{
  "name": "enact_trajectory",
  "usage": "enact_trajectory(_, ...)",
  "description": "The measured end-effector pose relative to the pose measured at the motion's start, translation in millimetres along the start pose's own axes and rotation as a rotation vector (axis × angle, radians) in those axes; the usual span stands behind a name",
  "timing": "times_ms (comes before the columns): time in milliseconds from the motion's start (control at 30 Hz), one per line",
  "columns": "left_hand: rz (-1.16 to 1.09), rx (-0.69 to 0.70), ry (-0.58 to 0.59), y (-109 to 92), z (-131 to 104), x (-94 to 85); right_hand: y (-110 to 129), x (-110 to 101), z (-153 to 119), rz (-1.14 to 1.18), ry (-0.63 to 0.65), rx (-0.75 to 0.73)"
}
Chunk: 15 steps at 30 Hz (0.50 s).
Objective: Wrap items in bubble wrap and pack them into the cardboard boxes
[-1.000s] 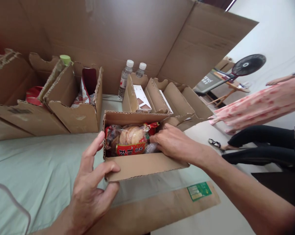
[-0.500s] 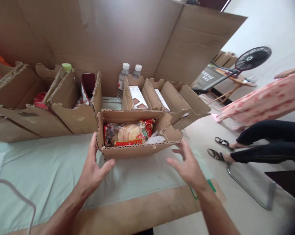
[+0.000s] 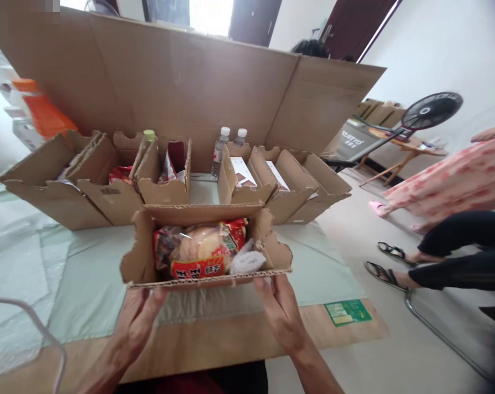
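Note:
A narrow cardboard box (image 3: 214, 210) is tilted toward me above the green cloth. Inside it lie a red and clear snack package (image 3: 202, 246) and a white crumpled plastic item (image 3: 247, 260). My left hand (image 3: 136, 320) grips the near lower left side of the box, its fingertips partly hidden beneath. At the near right side, my right hand (image 3: 278, 309) holds the same box, with its fingers partly hidden.
Several cardboard boxes (image 3: 161, 191) stand in a row behind, before a tall cardboard panel (image 3: 190, 93). Two bottles (image 3: 220, 153) and an orange-capped bottle (image 3: 46, 112) stand near them. A green packet (image 3: 348, 312) lies right. People's legs (image 3: 456, 249) and a fan (image 3: 432, 109) are beyond.
Both hands have closed onto the box, which has come nearer and left and tilted toward me. The view has tipped upward, showing more of the room.

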State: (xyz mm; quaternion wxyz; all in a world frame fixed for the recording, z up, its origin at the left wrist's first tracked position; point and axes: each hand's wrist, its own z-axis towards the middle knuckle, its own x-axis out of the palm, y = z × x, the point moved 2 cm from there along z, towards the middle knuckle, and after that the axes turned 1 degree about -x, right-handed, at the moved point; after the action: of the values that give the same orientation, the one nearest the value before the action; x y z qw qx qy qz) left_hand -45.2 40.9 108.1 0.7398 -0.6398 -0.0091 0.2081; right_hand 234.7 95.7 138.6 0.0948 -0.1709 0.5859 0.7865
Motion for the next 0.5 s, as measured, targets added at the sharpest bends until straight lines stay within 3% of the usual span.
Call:
enact_trajectory(67, 0.007, 0.078, -0.088, -23.2, 12.5, -15.7, 21.8, 8.6, 20.5, 0.045, 0.011, -0.047)
enact_trajectory(167, -0.150, 0.227, -0.157, -68.1, 48.3, -0.2, 44.3, -7.4, 54.9, 0.080, -0.137, -0.161)
enact_trajectory(233, -0.243, 0.313, -0.081, -88.9, 60.5, 25.9, 48.8, -29.6, 58.8, 0.086, -0.288, -0.222)
enact_trajectory(333, -0.218, 0.294, 0.090, -91.5, 39.6, 48.8, 46.4, -51.0, 30.5, 0.108, -0.446, -0.242)
enact_trajectory(400, -0.152, 0.196, 0.101, -78.2, 13.4, 37.1, 45.6, -43.7, 8.2, 0.119, -0.431, -0.191)
enact_trajectory(500, -0.037, 0.125, -0.102, -66.8, 1.0, -10.8, 59.7, -9.6, 7.3, 0.122, -0.217, -0.160)
